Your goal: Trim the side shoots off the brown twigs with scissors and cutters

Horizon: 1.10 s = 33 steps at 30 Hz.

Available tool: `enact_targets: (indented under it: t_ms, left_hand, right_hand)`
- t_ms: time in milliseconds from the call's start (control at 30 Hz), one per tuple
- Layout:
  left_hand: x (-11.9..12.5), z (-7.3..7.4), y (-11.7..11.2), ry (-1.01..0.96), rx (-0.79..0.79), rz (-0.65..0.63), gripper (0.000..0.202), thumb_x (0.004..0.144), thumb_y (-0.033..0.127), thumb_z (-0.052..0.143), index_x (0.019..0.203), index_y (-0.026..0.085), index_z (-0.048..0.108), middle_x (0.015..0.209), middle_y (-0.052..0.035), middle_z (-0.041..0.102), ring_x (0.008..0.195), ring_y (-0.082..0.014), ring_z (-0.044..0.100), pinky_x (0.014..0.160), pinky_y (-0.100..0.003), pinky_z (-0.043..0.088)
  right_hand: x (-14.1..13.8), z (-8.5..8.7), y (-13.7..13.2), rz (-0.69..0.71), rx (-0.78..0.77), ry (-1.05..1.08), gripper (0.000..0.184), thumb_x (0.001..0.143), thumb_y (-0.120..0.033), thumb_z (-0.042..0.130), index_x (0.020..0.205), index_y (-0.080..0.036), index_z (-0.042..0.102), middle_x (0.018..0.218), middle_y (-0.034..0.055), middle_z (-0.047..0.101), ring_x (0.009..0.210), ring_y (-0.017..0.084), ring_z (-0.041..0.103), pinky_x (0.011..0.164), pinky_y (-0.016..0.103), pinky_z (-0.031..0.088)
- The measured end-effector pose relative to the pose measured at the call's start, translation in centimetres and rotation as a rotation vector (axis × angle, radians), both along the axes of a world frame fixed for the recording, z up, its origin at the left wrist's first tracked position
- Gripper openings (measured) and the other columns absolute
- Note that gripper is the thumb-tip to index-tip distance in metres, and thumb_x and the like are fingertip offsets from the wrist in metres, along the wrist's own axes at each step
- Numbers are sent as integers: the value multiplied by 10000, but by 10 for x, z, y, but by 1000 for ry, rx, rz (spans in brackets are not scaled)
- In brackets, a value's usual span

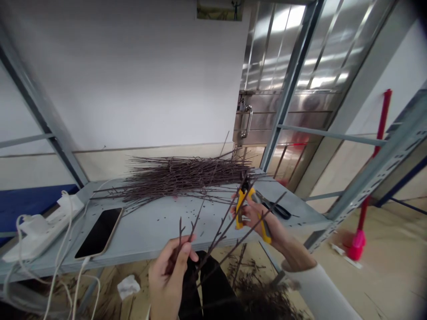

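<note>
Trimming appears incomplete: left hand [171,269] pinches twigs [180,232], right hand [262,218] grips yellow-handled cutters [239,213]; twig pile's [190,175] completion undetermined.

Dark brown thin wooden twigs [187,178], yellow and grey handled pliers [243,198], pale blue-grey flat shelf board [140,240], black rectangular phone [100,233] with light golden edge, white plastic power strip [28,249]
</note>
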<state>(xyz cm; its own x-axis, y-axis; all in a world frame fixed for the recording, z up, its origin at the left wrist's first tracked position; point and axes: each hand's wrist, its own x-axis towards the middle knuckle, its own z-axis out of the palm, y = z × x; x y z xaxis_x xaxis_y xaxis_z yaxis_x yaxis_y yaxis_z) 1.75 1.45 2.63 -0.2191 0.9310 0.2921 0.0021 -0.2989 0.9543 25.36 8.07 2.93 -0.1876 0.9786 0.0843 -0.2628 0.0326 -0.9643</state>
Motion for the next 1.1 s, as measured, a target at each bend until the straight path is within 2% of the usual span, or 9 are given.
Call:
enact_targets:
  t_ms: [100, 167, 267, 367, 767, 967, 1100]
  left_hand:
    - [3, -3, 2, 24, 7, -31, 216, 797, 367, 639, 852, 169, 707, 607, -15, 681, 597, -146, 640, 649, -218, 524]
    - [5, -5, 4, 31, 7, -39, 206, 796, 360, 641, 841, 170, 706, 616, -15, 686, 596, -139, 635, 643, -205, 516]
    - [8, -6, 7, 55, -21, -48, 208, 804, 363, 632, 843, 171, 703, 615, -10, 679, 581, -127, 621, 611, -185, 499]
    - [9, -7, 9, 75, -45, -72, 217, 812, 373, 621, 846, 174, 698, 626, -7, 676, 582, -123, 614, 599, -178, 490]
    - [10, -9, 14, 154, -50, -89, 275, 808, 409, 602, 855, 155, 697, 577, -7, 656, 581, -149, 620, 608, -213, 500]
    - [10, -11, 14, 152, -95, -142, 294, 806, 429, 599, 854, 157, 697, 733, -45, 724, 584, -151, 630, 598, -223, 522]
    - [10, -11, 13, 162, -92, -142, 303, 798, 435, 603, 857, 154, 703, 679, -38, 705, 578, -157, 629, 601, -227, 527]
  right_hand:
    - [8, -9, 9, -105, 136, -324, 449, 807, -523, 553, 1160, -245, 559, 932, 50, 645, 878, 207, 595, 780, 332, 490]
    - [9, -11, 7, -142, 235, -544, 473, 800, -504, 570, 1196, -246, 553, 998, 55, 643, 935, 221, 595, 851, 360, 482]
    - [8, -6, -3, -120, 389, -769, 520, 804, -462, 569, 1263, -223, 518, 1171, 93, 613, 1082, 268, 565, 940, 420, 452]
    - [7, 4, -11, -74, 529, -888, 482, 811, -412, 557, 1252, -218, 533, 1203, 106, 610, 1104, 279, 569, 948, 416, 459]
    - [4, 19, -16, -36, 657, -987, 442, 813, -329, 538, 1232, -190, 549, 1158, 121, 632, 1043, 260, 606, 907, 385, 492]
    - [-1, 23, -15, -40, 668, -867, 420, 782, -298, 613, 1200, -261, 594, 1077, 92, 667, 926, 266, 636, 843, 393, 509]
    - [-4, 23, -16, -39, 641, -807, 406, 764, -289, 611, 1168, -256, 619, 1047, 88, 684, 907, 277, 637, 821, 409, 514]
